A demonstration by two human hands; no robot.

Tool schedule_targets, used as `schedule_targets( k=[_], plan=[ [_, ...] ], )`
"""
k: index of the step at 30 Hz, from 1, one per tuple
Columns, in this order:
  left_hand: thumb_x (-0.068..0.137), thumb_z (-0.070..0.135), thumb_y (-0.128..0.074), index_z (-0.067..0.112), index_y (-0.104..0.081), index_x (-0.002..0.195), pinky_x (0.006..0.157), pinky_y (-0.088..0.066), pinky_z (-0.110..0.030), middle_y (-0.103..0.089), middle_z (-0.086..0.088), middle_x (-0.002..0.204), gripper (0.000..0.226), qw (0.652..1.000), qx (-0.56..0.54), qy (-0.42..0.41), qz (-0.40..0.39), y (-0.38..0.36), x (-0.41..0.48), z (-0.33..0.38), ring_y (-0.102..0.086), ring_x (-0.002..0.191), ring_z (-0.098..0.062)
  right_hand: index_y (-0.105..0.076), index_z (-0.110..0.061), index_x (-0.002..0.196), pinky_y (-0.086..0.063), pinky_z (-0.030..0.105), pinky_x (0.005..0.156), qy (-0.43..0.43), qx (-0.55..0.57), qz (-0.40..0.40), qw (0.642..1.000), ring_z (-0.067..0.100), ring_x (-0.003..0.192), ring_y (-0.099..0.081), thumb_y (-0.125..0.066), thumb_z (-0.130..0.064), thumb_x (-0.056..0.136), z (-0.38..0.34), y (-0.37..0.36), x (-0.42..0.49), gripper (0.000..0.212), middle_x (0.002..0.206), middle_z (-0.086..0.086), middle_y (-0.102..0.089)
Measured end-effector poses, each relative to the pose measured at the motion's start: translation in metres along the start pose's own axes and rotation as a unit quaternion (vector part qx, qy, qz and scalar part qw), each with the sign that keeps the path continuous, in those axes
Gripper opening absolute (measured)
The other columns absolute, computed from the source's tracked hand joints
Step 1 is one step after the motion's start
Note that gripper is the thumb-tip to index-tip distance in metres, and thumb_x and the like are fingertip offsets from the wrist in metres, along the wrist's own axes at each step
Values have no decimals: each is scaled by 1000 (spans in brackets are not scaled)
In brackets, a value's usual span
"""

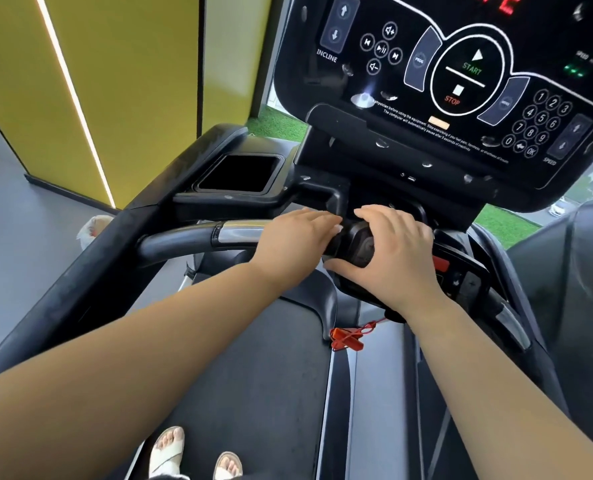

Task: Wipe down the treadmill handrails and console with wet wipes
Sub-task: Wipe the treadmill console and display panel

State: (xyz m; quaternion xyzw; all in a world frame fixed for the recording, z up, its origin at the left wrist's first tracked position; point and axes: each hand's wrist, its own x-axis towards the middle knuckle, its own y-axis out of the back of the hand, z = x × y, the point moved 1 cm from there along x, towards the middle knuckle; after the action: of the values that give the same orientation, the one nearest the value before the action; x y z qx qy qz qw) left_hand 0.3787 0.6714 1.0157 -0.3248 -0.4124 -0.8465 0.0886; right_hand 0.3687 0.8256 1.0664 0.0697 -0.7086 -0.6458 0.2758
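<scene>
Forearms [142, 344] reach far to the front handrail [184, 239], left hand [295, 239] flat on it w/ fingers near straight, right hand [397, 256] curled round the black centre hub [355, 242], no wipe visible, so prob. mid-rail, console [426, 140] beyond likely still to do.

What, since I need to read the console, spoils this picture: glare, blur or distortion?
Head view: glare spot on the console, lower left; head view: red display blurred, cut by the top edge; head view: wide lens splays the verticals of the wall; keypad and handrail sharp.
</scene>
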Motion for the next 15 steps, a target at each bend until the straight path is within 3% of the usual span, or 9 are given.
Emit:
schedule_targets(
  k=[4,6,7,9,11,13,15],
  plan=[
    [80,4,-66,0,-71,105,93,-49,-38,-70,-13,110,25,994,47,-99,22,2,-23,-11,-66,100,-29,-57,-20,121,-34,41,93,2,-2,8,1000,22,110,-53,-44,-80,65,2,-2,-2,83,122,-4,-59],
    [84,10,-62,2,-72,103,88,-51,-36,-71,-11,104,23,994,54,-97,14,8,-18,-9,-68,95,-28,-58,-21,118,-33,41,93,4,0,9,1000,21,108,-53,-43,-81,64,3,-3,-1,82,119,-5,-59],
    [89,19,-54,5,-72,100,78,-55,-37,-73,-10,97,26,996,58,-66,1,11,-9,-3,-69,87,-29,-58,-22,117,-32,40,92,5,-1,11,1000,21,107,-53,-43,-81,64,4,-4,-1,81,118,-5,-59],
    [96,31,-36,11,-70,100,64,-53,-37,-71,-7,91,40,993,69,54,-83,13,15,7,-67,81,-31,-58,-23,116,-30,38,90,4,-3,12,1000,20,105,-52,-43,-81,64,4,-5,-1,80,117,-6,-59],
    [101,31,-32,18,-65,109,66,-45,-35,-68,-4,99,36,969,119,128,-177,7,31,10,-63,88,-28,-59,-23,115,-31,38,89,7,-7,19,1000,20,103,-53,-43,-81,63,4,-6,0,79,116,-6,-59],
    [99,29,-34,16,-66,108,67,-47,-36,-68,-5,98,35,973,96,124,-168,5,27,10,-63,88,-28,-59,-23,113,-32,38,87,11,-8,25,1000,21,101,-54,-43,-81,63,4,-6,0,78,115,-6,-60],
    [92,23,-45,10,-71,102,70,-54,-40,-72,-7,95,31,995,45,33,-80,5,9,8,-67,86,-30,-59,-22,113,-31,38,88,15,-3,29,999,21,102,-55,-44,-80,64,4,-6,0,78,115,-5,-60]
  ],
)
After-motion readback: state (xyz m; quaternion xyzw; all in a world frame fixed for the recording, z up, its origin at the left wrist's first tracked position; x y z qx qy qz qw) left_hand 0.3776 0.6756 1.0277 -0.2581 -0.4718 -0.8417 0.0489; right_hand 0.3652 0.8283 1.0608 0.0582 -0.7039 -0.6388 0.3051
